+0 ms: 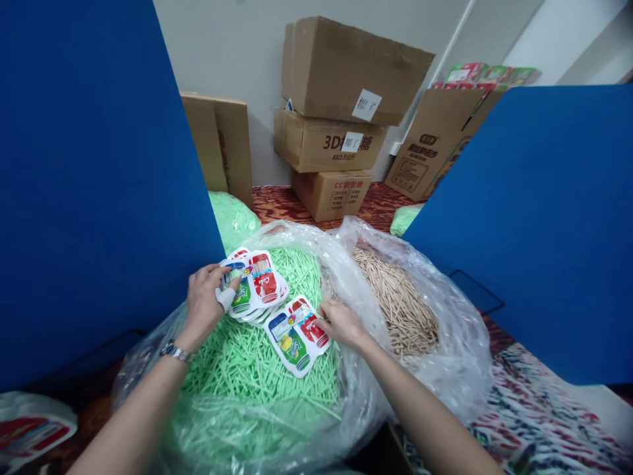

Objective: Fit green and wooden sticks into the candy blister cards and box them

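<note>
My left hand [205, 300], a white wrap on its thumb, grips the left side of a stack of jar-shaped packets [264, 277] printed "Cola" and "Sprite". My right hand [341, 323] pinches the right edge of a single packet [291, 343] of the same print, with pale sticks showing in its windows. Stack and single packet are just over the thin green sticks [232, 359] that fill a clear plastic bag [363, 376]. Whether the single packet touches the sticks I cannot tell.
Right of the green sticks, another clear bag [462, 336] holds tan sticks [395, 297]. Blue panels [99, 165] [544, 231] flank both sides. Stacked cardboard boxes [341, 79] stand by the wall. Many packets [534, 409] lie at lower right.
</note>
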`<state>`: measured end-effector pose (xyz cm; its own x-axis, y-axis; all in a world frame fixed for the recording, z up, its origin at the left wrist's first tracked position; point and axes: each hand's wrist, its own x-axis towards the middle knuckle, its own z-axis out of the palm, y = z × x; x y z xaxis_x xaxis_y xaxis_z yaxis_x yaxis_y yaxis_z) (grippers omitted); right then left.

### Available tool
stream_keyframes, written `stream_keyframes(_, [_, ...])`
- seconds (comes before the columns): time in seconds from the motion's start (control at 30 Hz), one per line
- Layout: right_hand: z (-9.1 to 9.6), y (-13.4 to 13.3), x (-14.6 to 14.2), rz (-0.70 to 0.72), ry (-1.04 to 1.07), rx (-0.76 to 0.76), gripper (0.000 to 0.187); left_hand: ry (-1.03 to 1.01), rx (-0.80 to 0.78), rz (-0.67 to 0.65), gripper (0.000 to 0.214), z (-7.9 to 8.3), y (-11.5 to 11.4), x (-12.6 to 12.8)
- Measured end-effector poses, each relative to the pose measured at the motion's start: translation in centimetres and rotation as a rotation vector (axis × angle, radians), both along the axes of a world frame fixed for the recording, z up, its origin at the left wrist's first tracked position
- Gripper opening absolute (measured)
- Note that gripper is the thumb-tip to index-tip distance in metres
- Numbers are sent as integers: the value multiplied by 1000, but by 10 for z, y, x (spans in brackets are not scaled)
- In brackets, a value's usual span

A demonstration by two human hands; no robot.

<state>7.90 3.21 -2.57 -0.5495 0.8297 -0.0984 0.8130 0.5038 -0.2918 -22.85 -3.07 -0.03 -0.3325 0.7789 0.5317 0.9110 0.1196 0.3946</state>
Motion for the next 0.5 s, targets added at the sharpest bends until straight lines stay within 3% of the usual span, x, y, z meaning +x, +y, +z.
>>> stream_keyframes(0.2, [12,-5,6,10,5,34,15,23,87,-17,34,7,-16,7])
stream_keyframes(0.3, [18,-6,2,24,26,60,29,35,172,-85,31,10,-25,24])
stream_keyframes(0.4, [17,-1,-11,-16,62,99,35,42,244,-254,21,10,-35,51])
stream_keyframes(0.5, [9,9,-28,-70,9,123,42,59,171,-580,16,4,-47,81])
